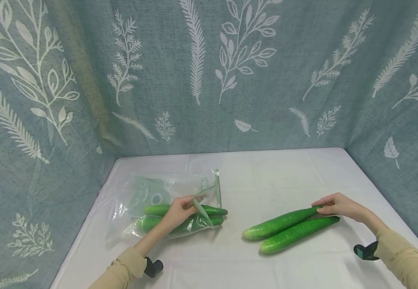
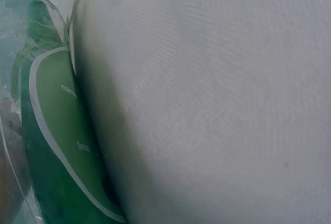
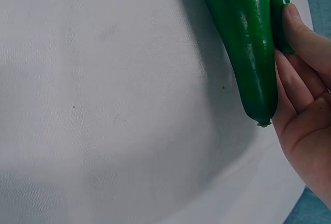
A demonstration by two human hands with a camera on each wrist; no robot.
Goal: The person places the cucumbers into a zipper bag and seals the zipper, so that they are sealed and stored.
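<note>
A clear zip bag [image 1: 122, 212] with a green print lies at the left of the table, its mouth to the right. Two cucumbers lie in it, the far one [image 1: 216, 210] poking out of the mouth. My left hand [image 1: 177, 213] pinches the bag's edge at that opening. In the left wrist view the bag's green label [image 2: 57, 105] shows close up. Two more cucumbers lie side by side to the right. My right hand [image 1: 342, 206] grips the right end of the far cucumber [image 1: 284, 222] between thumb and fingers. The near cucumber [image 1: 299, 235] lies alongside it.
A white cloth [image 1: 266, 176] covers the table. Behind it and along both sides hangs a blue-green curtain [image 1: 209, 120] with white leaf patterns. Dark wrist devices [image 1: 366, 251] show below both cuffs.
</note>
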